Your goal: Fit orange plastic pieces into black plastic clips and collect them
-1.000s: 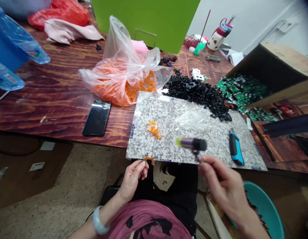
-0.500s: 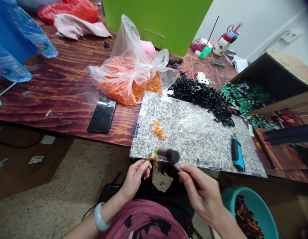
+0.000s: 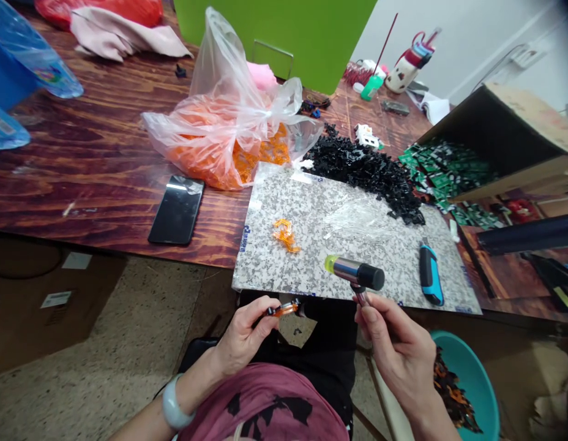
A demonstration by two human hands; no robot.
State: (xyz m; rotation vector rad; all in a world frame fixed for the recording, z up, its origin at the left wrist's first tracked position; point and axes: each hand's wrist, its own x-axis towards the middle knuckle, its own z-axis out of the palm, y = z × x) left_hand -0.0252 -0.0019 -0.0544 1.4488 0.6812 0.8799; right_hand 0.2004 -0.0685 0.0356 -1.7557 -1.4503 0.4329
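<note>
My left hand pinches a small orange and black plastic part just off the near edge of the speckled board. My right hand is closed on the handle of a small hammer. Its head has a yellow-green face at one end and a black one at the other, and it is raised over the board's front edge, apart from the part. A few loose orange pieces lie on the board. Thin clear rods are spread to their right.
Black parts are heaped along the board's back edge. A bag of orange pieces and a phone lie left. A blue-black cutter rests at right, near a carton of green circuit boards. Below stands a teal bucket.
The hammer has moved right, away from my left hand, and its head now shows sharply. The part in my left hand has turned and now shows black ends. The view has shifted slightly.
</note>
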